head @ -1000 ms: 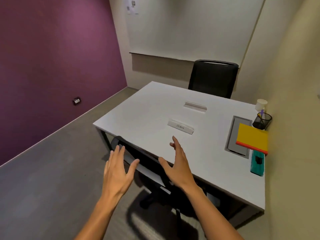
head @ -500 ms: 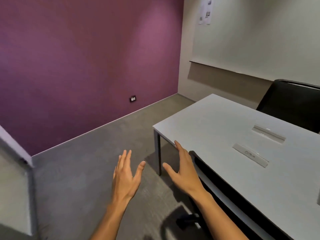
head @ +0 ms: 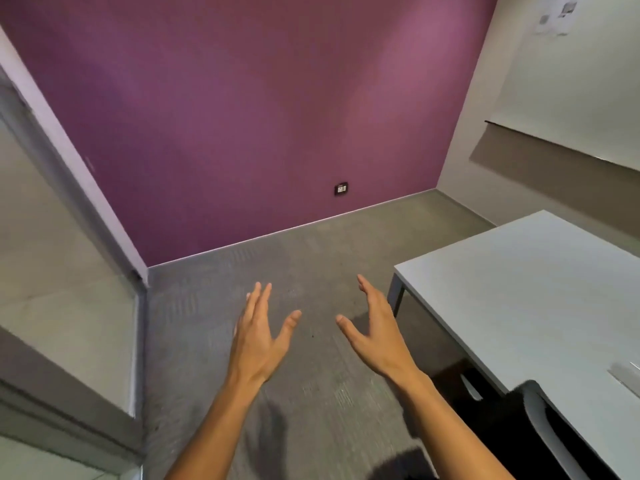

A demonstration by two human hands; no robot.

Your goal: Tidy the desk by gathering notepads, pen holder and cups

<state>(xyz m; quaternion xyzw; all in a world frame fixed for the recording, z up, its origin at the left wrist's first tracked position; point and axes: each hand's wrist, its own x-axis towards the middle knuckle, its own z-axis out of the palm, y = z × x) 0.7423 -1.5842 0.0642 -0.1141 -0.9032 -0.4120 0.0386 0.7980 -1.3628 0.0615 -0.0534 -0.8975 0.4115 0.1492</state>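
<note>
My left hand (head: 259, 336) and my right hand (head: 375, 332) are stretched out in front of me over the grey carpet, palms facing each other, fingers spread, holding nothing. The white desk (head: 526, 292) fills the right side of the view; only its near-left corner part shows. My right hand hovers just left of the desk's corner leg (head: 394, 299). No notepads, pen holder or cups are in view.
A black chair back (head: 547, 427) sits at the desk's near edge, bottom right. A small clear plastic piece (head: 627, 374) lies on the desk at the right border. A purple wall with a socket (head: 341, 189) stands ahead; a glass door frame (head: 104, 237) is at left.
The view has swung far to the left: the desk slid to the right edge, and the notepads, pen holder and cup left the frame. Both hands stayed open in front of me.
</note>
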